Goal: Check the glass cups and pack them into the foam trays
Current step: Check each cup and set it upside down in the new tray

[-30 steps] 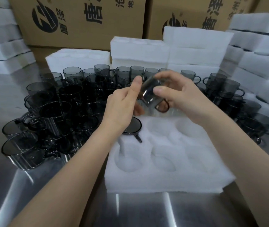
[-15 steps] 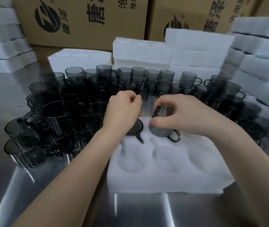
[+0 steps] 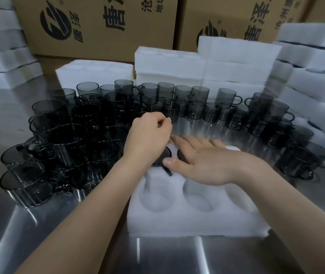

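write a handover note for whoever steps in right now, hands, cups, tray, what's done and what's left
Left hand: fingers curled, nothing visible in it, over the back-left cup.
Right hand: flat, fingers straight, pressing on the back-middle cup.
Foam tray: those two cups sit in its back row.
Done: two pockets filled.
Left: front-left and front-middle pockets are empty, back-right looks empty, front-right is hidden by the forearm. Loose cups crowd the steel table left, behind and right, waiting for check and packing.
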### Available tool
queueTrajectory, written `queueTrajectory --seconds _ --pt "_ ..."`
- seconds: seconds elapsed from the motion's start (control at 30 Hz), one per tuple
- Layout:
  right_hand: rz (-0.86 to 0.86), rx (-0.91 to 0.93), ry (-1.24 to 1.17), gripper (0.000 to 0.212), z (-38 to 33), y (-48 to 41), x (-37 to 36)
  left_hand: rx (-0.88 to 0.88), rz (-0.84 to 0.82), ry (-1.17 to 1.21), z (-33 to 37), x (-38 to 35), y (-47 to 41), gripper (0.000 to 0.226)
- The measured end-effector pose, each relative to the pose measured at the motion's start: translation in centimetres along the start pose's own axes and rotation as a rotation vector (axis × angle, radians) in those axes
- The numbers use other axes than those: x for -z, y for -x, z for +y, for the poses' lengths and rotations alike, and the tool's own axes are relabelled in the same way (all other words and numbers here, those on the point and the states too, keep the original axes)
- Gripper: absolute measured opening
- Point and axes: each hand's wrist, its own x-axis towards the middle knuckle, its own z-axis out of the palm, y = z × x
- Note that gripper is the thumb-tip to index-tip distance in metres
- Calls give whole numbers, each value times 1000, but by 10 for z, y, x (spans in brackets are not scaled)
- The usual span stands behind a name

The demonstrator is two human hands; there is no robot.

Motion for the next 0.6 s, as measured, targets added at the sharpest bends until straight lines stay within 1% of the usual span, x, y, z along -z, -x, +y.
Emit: queueTrajectory --seconds 0.13,0.2,0.23,0.27,0.33,0.37,0.4,0.47,0.6 --pt "-38 33 -38 91 2 -1 5 -22 -10 -30 1 -1 1 30" --pt "-95 81 -163 90 10 -1 14 -26 -16 -48 2 -1 2 30" --pt "-103 95 -278 87 15 -3 18 -28 -19 -63 2 -1 2 30" --pt "-73 88 -411 78 21 -7 22 -28 -24 -80 2 -1 3 30" --pt "113 29 -659 43 31 -21 28 -36 -36 -122 4 -1 4 29" --pt "218 -21 -739 31 36 -31 31 -43 -45 -147 5 -1 5 29" --pt "295 -59 -786 29 39 -44 33 -50 -55 -176 5 -2 5 28" --pt "393 -83 -796 36 40 -70 41 -60 -78 -232 6 -2 5 27" --pt "487 -130 -776 55 38 -113 62 -64 -105 -258 4 -2 4 28"
